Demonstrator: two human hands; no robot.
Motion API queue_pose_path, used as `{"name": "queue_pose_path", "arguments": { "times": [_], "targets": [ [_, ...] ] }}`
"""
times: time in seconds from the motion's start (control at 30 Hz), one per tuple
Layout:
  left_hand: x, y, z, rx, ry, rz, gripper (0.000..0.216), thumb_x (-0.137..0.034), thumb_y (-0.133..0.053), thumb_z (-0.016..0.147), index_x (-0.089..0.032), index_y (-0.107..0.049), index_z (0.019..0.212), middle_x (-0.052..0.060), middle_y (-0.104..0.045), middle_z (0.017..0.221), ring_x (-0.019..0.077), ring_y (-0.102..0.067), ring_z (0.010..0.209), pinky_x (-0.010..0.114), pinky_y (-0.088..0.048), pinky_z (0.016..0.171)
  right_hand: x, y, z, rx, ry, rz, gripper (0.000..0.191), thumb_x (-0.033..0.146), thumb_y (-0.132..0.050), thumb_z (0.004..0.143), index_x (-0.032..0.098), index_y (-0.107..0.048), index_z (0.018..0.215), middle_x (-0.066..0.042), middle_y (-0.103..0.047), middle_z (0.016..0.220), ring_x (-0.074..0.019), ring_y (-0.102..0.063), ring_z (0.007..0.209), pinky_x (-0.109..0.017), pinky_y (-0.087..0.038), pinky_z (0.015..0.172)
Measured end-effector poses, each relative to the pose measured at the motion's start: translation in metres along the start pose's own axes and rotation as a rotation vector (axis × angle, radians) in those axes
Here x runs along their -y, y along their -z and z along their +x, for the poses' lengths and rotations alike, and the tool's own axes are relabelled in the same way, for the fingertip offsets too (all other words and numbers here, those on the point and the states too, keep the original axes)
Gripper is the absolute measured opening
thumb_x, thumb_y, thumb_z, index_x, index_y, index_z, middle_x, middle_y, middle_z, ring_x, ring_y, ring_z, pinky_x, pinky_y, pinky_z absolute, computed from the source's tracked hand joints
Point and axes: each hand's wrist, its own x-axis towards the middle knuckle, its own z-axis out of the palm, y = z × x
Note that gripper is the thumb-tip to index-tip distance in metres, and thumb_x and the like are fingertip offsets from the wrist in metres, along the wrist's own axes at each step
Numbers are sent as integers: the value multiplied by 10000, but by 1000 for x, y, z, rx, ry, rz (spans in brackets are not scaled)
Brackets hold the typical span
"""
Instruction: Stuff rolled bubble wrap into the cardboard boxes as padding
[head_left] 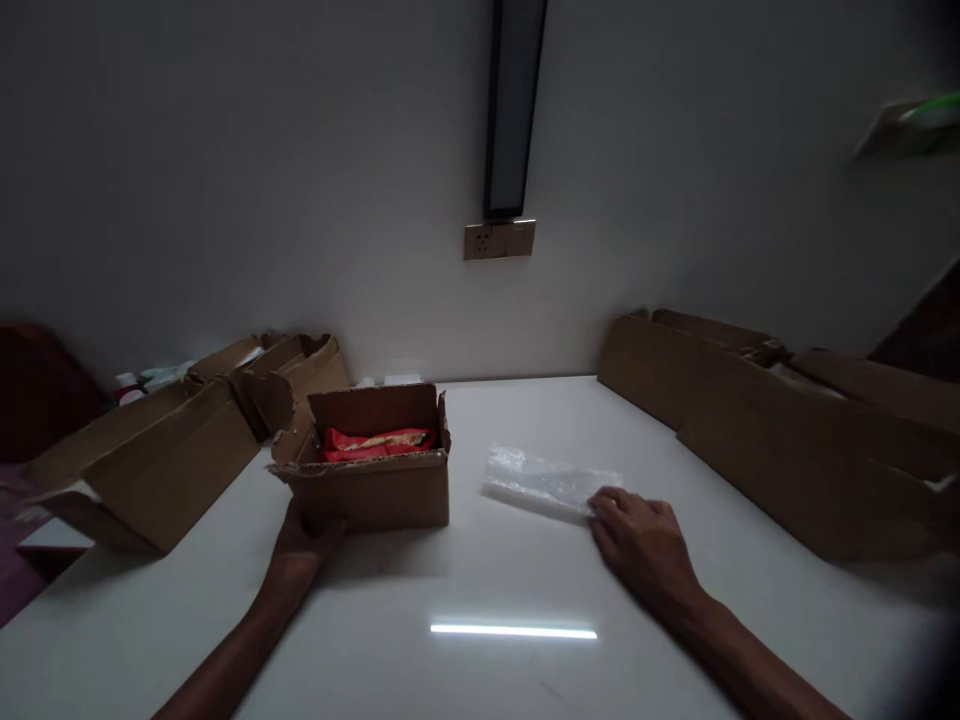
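A small open cardboard box [375, 490] stands on the white table [487, 580], with red packets [379, 442] inside. My left hand [304, 535] grips the box's near left corner, fingers curled against its front wall. To the right lies a clear plastic bag [544, 482], flat on the table. My right hand [645, 545] rests palm down at the bag's near right end, its fingertips on the plastic.
Larger open cardboard boxes stand at the left [150, 460] and back left [292, 385]. Long cardboard boxes [787, 430] line the right side. A wall socket [499, 240] sits on the wall behind. A ceiling light's reflection [514, 631] glares on the near tabletop.
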Motion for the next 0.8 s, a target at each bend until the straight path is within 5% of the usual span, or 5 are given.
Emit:
{"name": "queue_pose_path", "arguments": {
  "times": [0.1,0.23,0.53,0.67,0.8],
  "targets": [
    [-7,-19,4,1,-12,-27,630,-368,-789,626,-178,-515,1161,113,-670,1142,309,-632,1082,461,-510,960,19,24,-27,-1,99,30,206,326,-550,890,174,-683,930,-118,-711,983,-230,-635,793,-401,-412,771],
    [-13,-51,13,55,-81,-108,671,-329,-760,647,-187,-477,1239,98,-642,1234,263,-607,1151,411,-481,1019,47,32,-21,-91,157,179,263,404,-592,880,193,-682,1007,-134,-692,1141,-268,-647,953,-427,-444,831],
    [-19,-84,31,80,-156,-138,702,-251,-734,694,-185,-441,1329,111,-599,1327,244,-567,1230,364,-469,1038,99,-31,68,98,-9,653,619,345,-533,831,209,-471,1432,-119,-587,1391,-293,-579,1230,-485,-464,1010],
    [-13,-100,47,48,-100,-102,808,-250,-755,714,-183,-366,1420,130,-621,1288,257,-600,1190,389,-478,1017,81,-38,77,144,-19,627,623,336,-542,814,217,-492,1424,-110,-560,1428,-286,-535,1289,-489,-410,1059],
    [-6,-110,57,50,-55,-83,870,-269,-779,721,-186,-334,1463,116,-669,1199,256,-647,1113,388,-495,978,34,-17,73,90,-196,345,435,363,-522,848,198,-651,1229,-135,-625,1343,-309,-546,1264,-501,-385,1045]
  ]
}}
